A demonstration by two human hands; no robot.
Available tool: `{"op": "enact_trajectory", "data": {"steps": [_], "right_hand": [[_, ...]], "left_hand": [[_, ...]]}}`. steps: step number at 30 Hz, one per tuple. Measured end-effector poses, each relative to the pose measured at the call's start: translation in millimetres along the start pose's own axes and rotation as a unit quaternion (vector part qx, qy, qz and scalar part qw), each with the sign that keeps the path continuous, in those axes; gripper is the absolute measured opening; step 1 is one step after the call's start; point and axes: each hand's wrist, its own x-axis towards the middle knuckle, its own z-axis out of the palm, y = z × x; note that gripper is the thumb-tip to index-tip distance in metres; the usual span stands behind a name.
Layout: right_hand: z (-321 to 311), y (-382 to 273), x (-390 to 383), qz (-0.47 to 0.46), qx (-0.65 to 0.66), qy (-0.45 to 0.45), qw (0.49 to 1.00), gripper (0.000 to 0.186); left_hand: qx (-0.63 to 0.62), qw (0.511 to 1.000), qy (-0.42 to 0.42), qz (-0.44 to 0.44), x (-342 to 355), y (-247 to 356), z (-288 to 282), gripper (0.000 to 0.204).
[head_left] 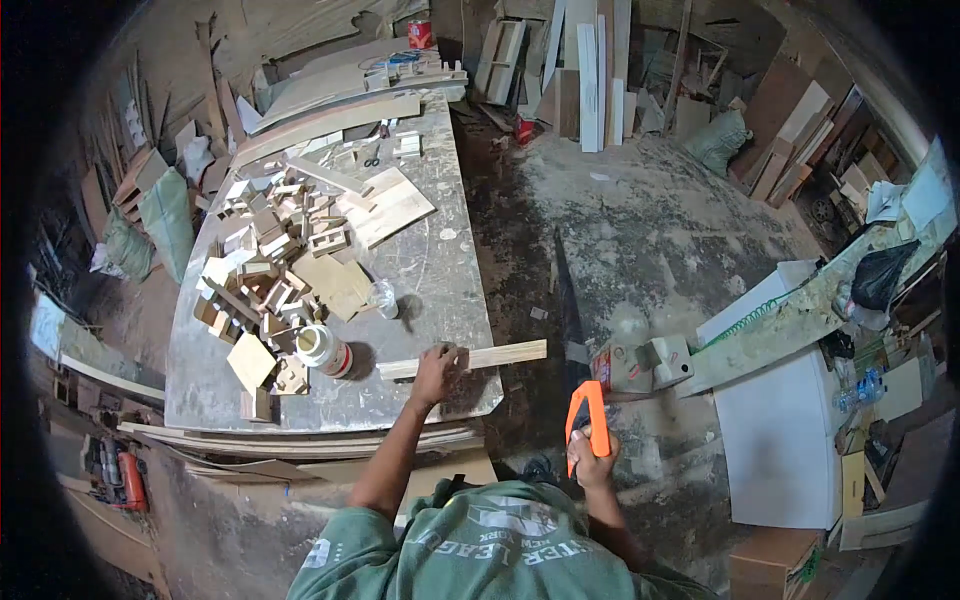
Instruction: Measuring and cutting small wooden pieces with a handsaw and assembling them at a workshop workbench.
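Wooden strip (508, 354) fills curled left hand (437, 373); right hand (593, 461) clenches orange handle (598, 424).

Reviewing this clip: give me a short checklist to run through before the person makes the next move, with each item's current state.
1. Left hand in contact with the wooden strip: ok.
2. Strip's right end overhanging the table: ok, it juts past the table's right edge.
3. Right hand closed on the orange handle: ok.
4. Handle's tool apart from the strip: cannot tell; its working end does not show clearly.
5. White jar apart from the strip: ok, a gap shows.
6. Strip clamped down: not ok, no clamp shows on it.
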Motion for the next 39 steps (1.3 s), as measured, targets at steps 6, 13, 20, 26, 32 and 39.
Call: {"op": "enact_trajectory", "data": {"steps": [6,13,20,26,32,39], "right_hand": [[14,-40,-1,-0.089,0.063,0.008,0.994,0.013],[14,-63,-7,-0.144,0.063,-0.003,0.988,0.010],[8,-76,-4,-0.144,0.043,-0.020,0.988,0.009],[-12,-91,8,-0.145,0.031,-0.026,0.989,0.012],[-29,-97,16,-0.147,0.029,-0.035,0.988,0.014],[-39,-91,18,-0.150,0.004,-0.037,0.988,0.015]], "left_hand": [[-0.111,0.993,0.043,0.019,26,37,-40,0.045],[-0.189,0.979,0.059,0.048,50,86,-86,0.040],[-0.251,0.967,0.042,0.026,56,80,-81,0.043],[-0.166,0.984,0.058,0.033,61,91,-75,0.044],[-0.122,0.990,0.066,0.022,55,97,-61,0.044],[-0.085,0.996,0.023,0.033,63,82,-50,0.043]]}}
